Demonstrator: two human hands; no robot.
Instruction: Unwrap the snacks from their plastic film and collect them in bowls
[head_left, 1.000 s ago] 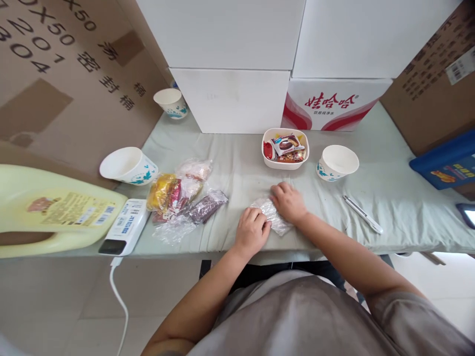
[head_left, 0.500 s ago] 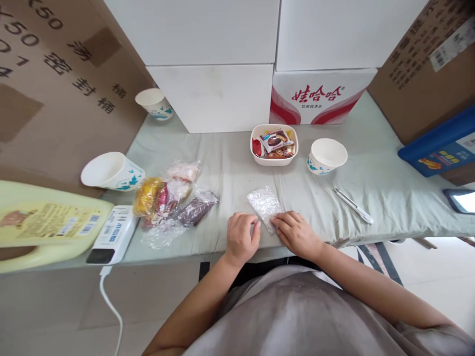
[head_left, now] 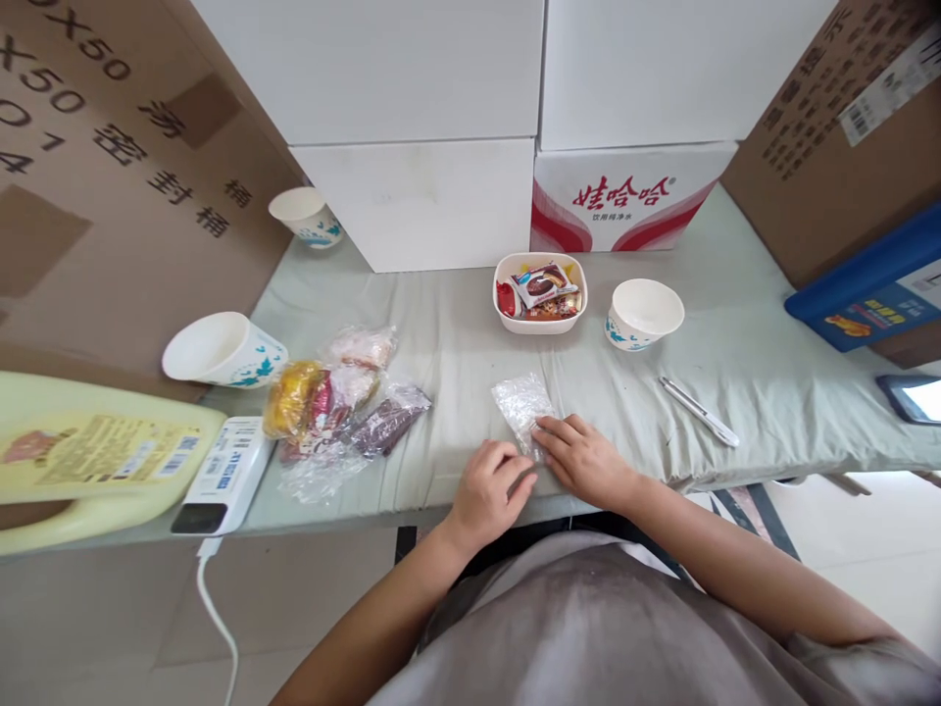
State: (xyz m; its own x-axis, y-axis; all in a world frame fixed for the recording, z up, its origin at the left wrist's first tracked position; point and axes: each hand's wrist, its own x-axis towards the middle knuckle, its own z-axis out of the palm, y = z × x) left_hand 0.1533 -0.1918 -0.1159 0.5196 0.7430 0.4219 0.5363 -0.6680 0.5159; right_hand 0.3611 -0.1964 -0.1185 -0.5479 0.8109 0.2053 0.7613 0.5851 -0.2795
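Observation:
A crinkled, clear plastic wrapper lies on the cloth-covered table in front of me. The fingers of my right hand rest flat across its lower right part, with the thumb hidden beneath. My left hand is at the wrapper's near end, its fingers bent and the thumb apart from them. Its fingertips come close to the wrapper; whether they touch it I cannot tell. Beyond the wrapper stands a white bowl holding several packaged snacks.
Wrapped snacks are heaped on the left, near a tipped paper cup, a power bank and a yellow jug. On the right are a paper cup, a utility knife and a blue package. White boxes stand behind.
My left hand has moved right and toward me, to the wrapper's near end. My right hand has shifted slightly left over the wrapper, covering more of it.

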